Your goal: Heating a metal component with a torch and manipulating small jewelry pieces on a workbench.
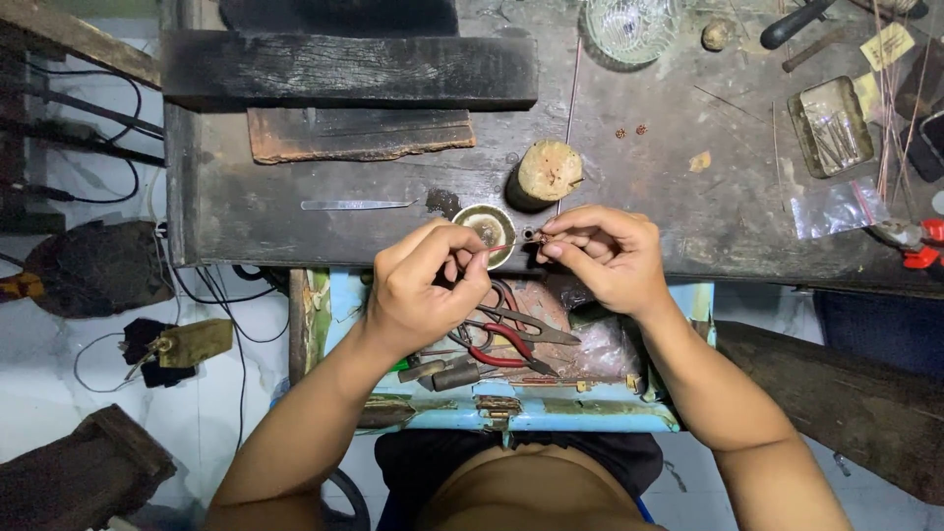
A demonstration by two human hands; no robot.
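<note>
2 hands (428, 285) (610, 258) pinching small ring (532, 236), clear bag (838, 207) right

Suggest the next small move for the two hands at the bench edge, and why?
Probably ease the left hand rightward so the thin wire it pinches enters the small bead held by the right hand. The wire tip points at the bead with a short gap between; both hands hover over the workbench edge.

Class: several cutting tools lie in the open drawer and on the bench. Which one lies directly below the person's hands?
The red-handled snips in the blue drawer, under both hands. The red pliers lie at the bench's far right edge.
</note>
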